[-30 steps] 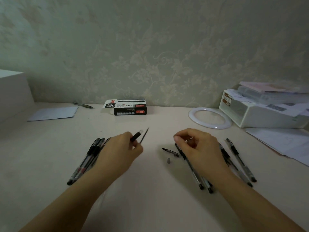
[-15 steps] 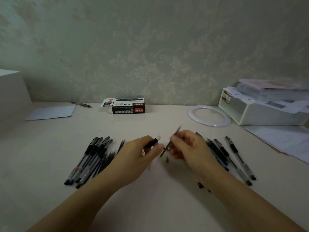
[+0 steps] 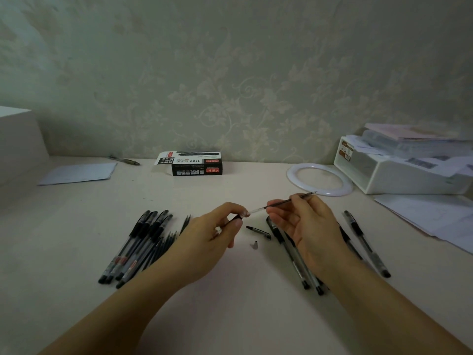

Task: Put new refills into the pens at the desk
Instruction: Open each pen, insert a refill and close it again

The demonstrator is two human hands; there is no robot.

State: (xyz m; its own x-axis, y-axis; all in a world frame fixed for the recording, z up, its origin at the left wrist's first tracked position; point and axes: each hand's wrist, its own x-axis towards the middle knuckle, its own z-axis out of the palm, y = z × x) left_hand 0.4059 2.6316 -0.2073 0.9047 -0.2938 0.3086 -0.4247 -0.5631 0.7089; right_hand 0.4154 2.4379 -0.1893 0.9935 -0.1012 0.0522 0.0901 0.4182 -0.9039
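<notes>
The right hand pinches a refill — its tail aimed leftward at the pen barrel gripped by the left hand.

Lighting: dim, even, greenish-grey cast; no distinct source in view. Shadows: soft and faint, under both forearms and beside the pens on the desk. Glare: none; a mild sheen on the white ring at far right. Focus: centre fairly sharp; stacked papers at far right smeared. Distortion: wide-angle bowing, the desk's far edge curving down toward left and right. Grain: fine noise on the wallpaper
</notes>
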